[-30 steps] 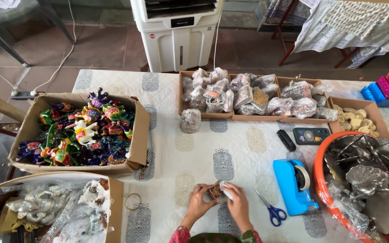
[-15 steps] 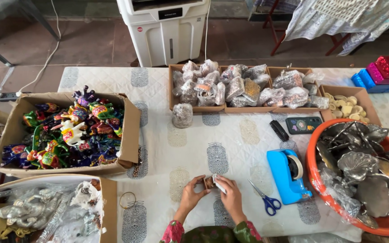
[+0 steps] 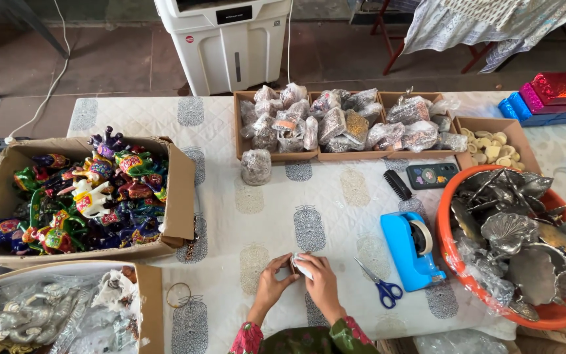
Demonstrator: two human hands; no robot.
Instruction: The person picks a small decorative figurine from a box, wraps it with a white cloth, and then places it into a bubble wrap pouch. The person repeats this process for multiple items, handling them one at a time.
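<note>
Left hand [image 3: 271, 283] and right hand [image 3: 320, 278] pinching one small white-wrapped piece [image 3: 301, 265] near table's [image 3: 335, 190] front edge, wrapping seemingly unfinished.

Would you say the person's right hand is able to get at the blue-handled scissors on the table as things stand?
Probably yes. The scissors lie flat just right of the right hand, with only bare tablecloth between. But that hand and the left hand are both holding a small wrapped item, so it isn't free.

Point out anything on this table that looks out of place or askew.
One clear packet of small bits stands alone on the cloth, outside the cardboard trays holding the rest. Otherwise nothing stands out; both hands hold a small wrapped item.
</note>
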